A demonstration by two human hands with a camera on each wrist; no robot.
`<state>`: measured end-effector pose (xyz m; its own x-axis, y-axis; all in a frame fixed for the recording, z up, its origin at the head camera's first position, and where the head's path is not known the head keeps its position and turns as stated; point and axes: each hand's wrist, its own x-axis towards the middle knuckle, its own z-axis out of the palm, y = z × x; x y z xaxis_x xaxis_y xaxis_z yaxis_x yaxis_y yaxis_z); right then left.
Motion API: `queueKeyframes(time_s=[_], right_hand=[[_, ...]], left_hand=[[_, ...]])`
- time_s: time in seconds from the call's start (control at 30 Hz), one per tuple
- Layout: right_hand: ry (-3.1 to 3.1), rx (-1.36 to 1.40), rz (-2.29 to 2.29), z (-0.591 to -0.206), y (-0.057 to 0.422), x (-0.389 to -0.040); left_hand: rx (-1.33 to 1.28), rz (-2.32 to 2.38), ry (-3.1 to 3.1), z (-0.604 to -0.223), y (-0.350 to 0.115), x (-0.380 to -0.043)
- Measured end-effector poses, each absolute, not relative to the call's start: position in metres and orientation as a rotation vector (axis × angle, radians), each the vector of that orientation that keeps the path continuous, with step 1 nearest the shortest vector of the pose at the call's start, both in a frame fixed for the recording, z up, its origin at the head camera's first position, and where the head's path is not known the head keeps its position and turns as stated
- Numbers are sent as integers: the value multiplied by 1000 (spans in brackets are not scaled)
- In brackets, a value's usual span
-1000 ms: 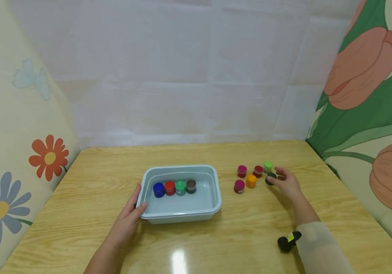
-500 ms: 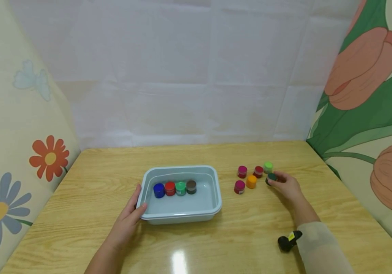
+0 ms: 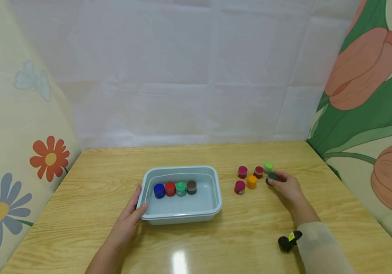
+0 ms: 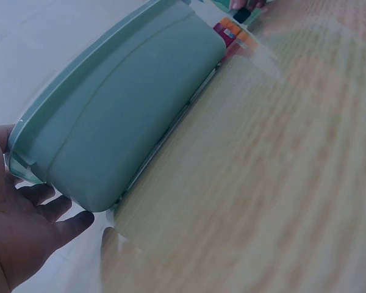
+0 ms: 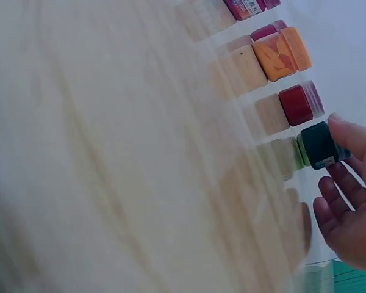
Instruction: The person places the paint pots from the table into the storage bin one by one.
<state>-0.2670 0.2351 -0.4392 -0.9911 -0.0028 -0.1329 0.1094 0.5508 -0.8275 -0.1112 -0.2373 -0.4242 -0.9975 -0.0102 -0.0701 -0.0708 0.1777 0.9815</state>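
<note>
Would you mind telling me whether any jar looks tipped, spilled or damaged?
Nothing stands out: the four jars in the tray stand upright in a row, the loose jars on the table look upright, and no spill or breakage shows.

Wooden table (image 3: pixel 65 213); white backdrop (image 3: pixel 168 76); flowered side panels (image 3: pixel 377 87)

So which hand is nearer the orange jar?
Right hand, pinching the dark green jar just right of the orange jar. The left hand grips the tray at its left end, farther off.
</note>
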Motion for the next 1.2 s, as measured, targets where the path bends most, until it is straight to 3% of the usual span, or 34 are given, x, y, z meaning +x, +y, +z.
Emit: queueKeyframes(time_s=[0.43, 1.2], right_hand=[[2644, -20, -1540, -406, 216, -267], [2380, -336, -1652, -363, 109, -254]], left_hand=[[-115, 1959, 2383, -422, -236, -111], [-107, 1976, 2366, -423, -237, -110]])
